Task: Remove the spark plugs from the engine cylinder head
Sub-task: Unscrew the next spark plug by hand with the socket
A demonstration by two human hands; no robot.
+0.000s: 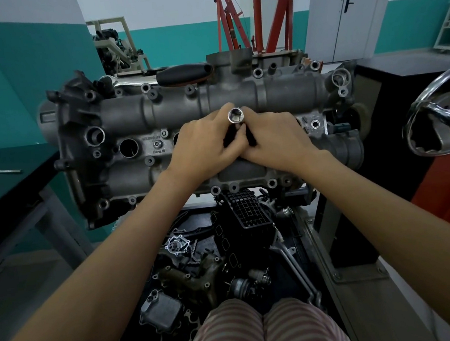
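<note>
- Head view: both hands meet over the middle of the engine cylinder head (156, 113), which sits on a stand with its spark plug wells facing up.
- The left hand (201, 142) and right hand (273, 137) both curl their fingers around a dark tool; a shiny socket (236, 115) stands up between them with its open hex end towards the camera.
- One open spark plug well (128, 148) shows to the left; the wells under the hands are hidden, so I cannot tell whether a plug is still seated there.
- No spark plug shows anywhere in this view.
- Judgement: the socket and its driver are being put together or seated at a central well. To do it well, keep the tool straight in line with the well and feel the hex engage fully before turning.
- A black-handled tool (184, 73) lies on the far edge of the head, well apart from the hands.
</note>
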